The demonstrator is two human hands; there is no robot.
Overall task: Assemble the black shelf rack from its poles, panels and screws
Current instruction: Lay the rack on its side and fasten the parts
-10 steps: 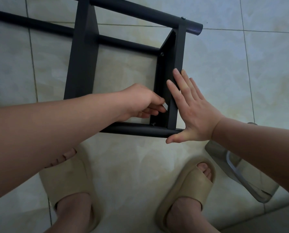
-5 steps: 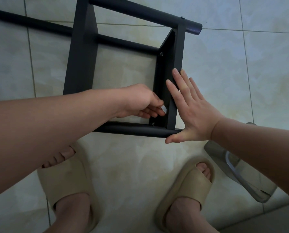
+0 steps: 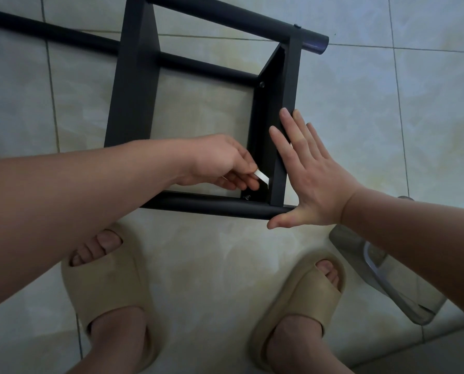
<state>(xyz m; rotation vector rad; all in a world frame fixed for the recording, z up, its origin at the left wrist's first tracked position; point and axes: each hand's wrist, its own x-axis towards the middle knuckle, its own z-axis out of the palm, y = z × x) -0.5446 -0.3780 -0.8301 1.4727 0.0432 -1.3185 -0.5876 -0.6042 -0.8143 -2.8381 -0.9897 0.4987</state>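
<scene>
Careful: your left hand (image 3: pixel 220 160) pinches key (image 3: pixel 262 177), maybe wrench, near screw (image 3: pixel 247 197); right hand (image 3: pixel 314 182) flat, bracing panel (image 3: pixel 290 85). Relax brace, panel shifts, key slips.

A black metal shelf rack (image 3: pixel 133 90) lies on its side on a pale tiled floor (image 3: pixel 387 117). The left hand (image 3: pixel 220 160) pinches a small white flat tool (image 3: pixel 262 177) just above a corner screw (image 3: pixel 247 197). The right hand (image 3: pixel 312 182) presses straight fingers against the black end panel (image 3: pixel 290 85).

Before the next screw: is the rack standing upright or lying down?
Lying down: the poles run along the tiled floor and the panels stand on edge.
</scene>
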